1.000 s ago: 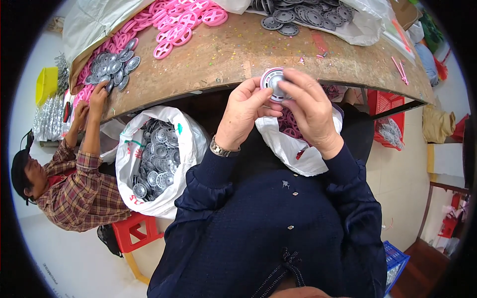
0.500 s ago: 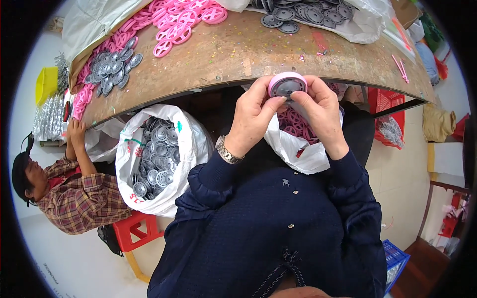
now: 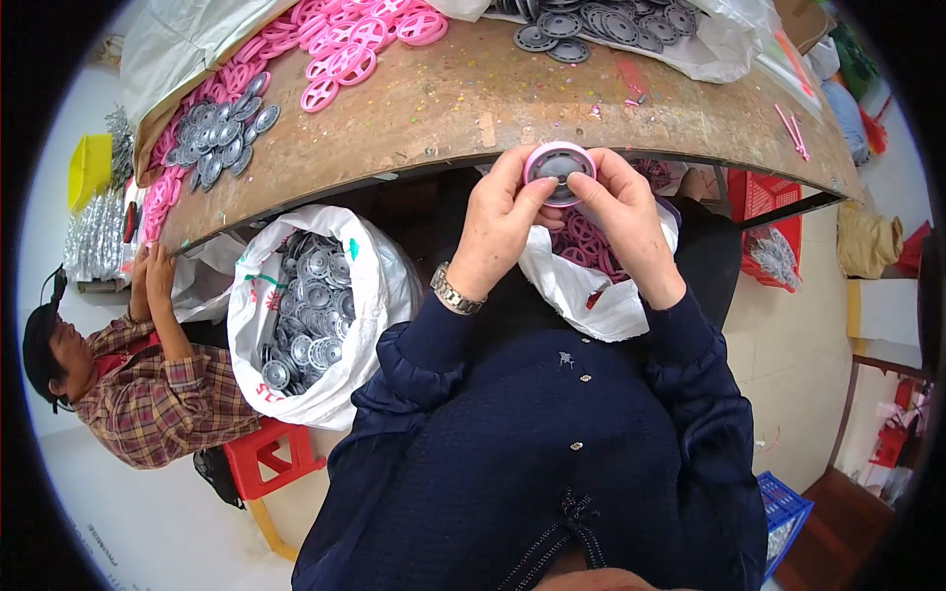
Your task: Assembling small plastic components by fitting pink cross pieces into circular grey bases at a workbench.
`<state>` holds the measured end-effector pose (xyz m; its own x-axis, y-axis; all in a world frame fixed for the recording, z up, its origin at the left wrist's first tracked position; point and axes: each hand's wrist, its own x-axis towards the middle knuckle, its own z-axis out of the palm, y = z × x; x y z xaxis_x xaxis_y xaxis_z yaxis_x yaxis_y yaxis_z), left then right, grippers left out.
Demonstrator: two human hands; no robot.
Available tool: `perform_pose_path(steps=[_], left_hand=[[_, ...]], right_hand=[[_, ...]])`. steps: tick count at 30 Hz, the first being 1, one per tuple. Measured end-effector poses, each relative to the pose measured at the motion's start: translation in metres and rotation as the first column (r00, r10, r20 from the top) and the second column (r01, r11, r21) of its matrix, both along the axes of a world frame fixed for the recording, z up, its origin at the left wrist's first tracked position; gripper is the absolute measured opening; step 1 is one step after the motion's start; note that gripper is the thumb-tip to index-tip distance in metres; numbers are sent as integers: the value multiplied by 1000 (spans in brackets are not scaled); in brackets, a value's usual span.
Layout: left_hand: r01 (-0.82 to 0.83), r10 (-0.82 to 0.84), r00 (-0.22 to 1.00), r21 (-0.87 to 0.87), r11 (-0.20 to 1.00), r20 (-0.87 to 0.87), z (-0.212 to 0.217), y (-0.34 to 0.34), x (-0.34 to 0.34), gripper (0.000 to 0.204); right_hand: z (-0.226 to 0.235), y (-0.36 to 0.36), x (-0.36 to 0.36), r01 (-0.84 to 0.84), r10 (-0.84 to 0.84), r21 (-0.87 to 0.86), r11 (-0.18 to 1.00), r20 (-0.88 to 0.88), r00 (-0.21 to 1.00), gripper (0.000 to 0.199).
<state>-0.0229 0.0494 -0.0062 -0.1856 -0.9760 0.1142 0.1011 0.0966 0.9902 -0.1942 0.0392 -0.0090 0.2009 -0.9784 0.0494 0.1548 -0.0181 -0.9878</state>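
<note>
One pink-rimmed grey wheel (image 3: 560, 161) is held at the near edge of the worktop (image 3: 424, 128), about midway along it, its grey face tilted toward the wearer. It is clasped from one side by the left grip (image 3: 497, 219) and from the other by the right grip (image 3: 627, 217); both are closed in on it, two thumbs being pressed to the grey face and the fingers curled about the rim.

Two white sacks are placed below that edge: one sack of grey discs (image 3: 382, 295) and one sack of pink spoked rings (image 3: 606, 317), partly covered by the right forearm. On the worktop, one pile of pink rings (image 3: 347, 61) is spread along the far left. Two grey heaps are seen, one near the left edge (image 3: 219, 136), one at the far edge (image 3: 616, 27); their pieces are too overlapped to be counted. By the left edge one co-worker (image 3: 148, 404) is seated.
</note>
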Motion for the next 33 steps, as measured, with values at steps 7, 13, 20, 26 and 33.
perform_pose_path(steps=[7,13,20,26,33], left_hand=[[42,-41,998,-5,999,50,1,6,0,19],[30,-34,996,47,998,84,-2,2,-1,23],[61,-15,949,-139,988,314,-4,7,-7,31],[71,28,923,-243,967,384,-9,11,-13,31],[87,385,742,-649,756,548,22,-44,16,39]], right_hand=[[2,1,-5,59,-149,-280,958,-312,938,15],[-3,-4,-7,-13,-22,-130,991,-266,964,12],[1,4,-8,-37,-16,-146,989,-341,940,10],[-7,4,-20,-70,54,-77,995,-198,979,9],[-15,-4,-67,-314,247,6,950,-632,735,23]])
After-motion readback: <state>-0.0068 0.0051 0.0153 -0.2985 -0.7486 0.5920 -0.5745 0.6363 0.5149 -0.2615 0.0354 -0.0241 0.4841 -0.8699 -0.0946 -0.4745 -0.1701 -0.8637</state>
